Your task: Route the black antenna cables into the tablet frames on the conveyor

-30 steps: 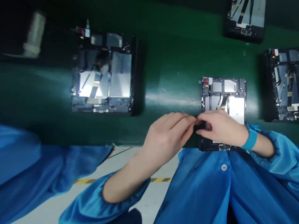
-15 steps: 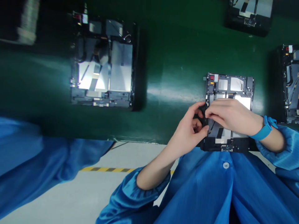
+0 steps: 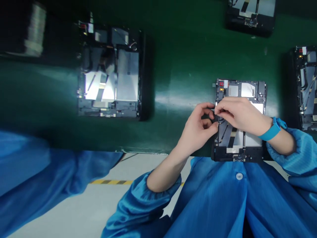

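An opened tablet chassis (image 3: 244,145) with silver shields and flat cables lies at the near edge of the green belt (image 3: 178,66). My left hand (image 3: 199,130) curls at the chassis's left edge, thumb and fingers pinched together. My right hand (image 3: 239,114), with a blue band on its wrist, reaches over the chassis from the right. Its fingertips are pinched together and meet the left hand's fingertips at the left edge. Whatever small part lies between the fingers is too small to make out.
A second opened tablet chassis (image 3: 110,71) lies on the belt to the left. Two more sit at the top right (image 3: 251,13) and the right edge (image 3: 307,87). A blue-sleeved person (image 3: 37,175) is at the left. A pale cylinder (image 3: 34,29) stands far left.
Both hands have moved up along the chassis's left edge, from its lower part to its upper middle. They stay pinched together there. The view has shifted a little.
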`<action>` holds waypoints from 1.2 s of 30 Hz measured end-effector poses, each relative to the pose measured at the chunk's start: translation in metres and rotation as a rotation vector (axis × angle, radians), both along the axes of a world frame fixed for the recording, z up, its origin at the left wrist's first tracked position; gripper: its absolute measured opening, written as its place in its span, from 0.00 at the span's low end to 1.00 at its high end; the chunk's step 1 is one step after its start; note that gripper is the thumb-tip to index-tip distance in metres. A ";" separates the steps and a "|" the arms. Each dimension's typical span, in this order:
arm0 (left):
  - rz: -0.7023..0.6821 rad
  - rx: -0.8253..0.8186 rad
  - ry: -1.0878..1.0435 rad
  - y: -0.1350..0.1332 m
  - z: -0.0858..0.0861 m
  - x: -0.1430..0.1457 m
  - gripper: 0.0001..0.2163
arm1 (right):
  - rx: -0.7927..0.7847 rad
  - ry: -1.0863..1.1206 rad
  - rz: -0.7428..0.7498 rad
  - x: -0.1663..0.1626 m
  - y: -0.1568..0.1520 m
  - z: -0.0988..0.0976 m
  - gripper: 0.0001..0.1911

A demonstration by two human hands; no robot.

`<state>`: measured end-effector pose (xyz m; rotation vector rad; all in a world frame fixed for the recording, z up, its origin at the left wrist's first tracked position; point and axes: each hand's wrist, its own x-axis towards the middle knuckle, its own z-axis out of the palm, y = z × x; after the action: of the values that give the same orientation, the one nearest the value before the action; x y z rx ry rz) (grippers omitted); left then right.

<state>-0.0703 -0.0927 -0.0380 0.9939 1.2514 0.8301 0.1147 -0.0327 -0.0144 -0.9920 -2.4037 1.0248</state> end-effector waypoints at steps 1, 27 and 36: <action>0.002 0.007 -0.006 0.001 0.000 0.000 0.22 | -0.009 -0.001 -0.006 0.000 0.000 0.000 0.13; 0.091 -0.046 -0.028 0.068 0.002 0.012 0.19 | 0.025 0.088 -0.384 -0.010 0.025 -0.010 0.10; 0.058 -0.104 -0.148 0.072 -0.002 0.007 0.19 | -0.053 0.091 -0.373 -0.006 0.027 -0.005 0.11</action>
<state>-0.0630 -0.0207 -0.0402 0.8022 1.1885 0.8589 0.1091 -0.0060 -0.0192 -1.3185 -2.0236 0.9742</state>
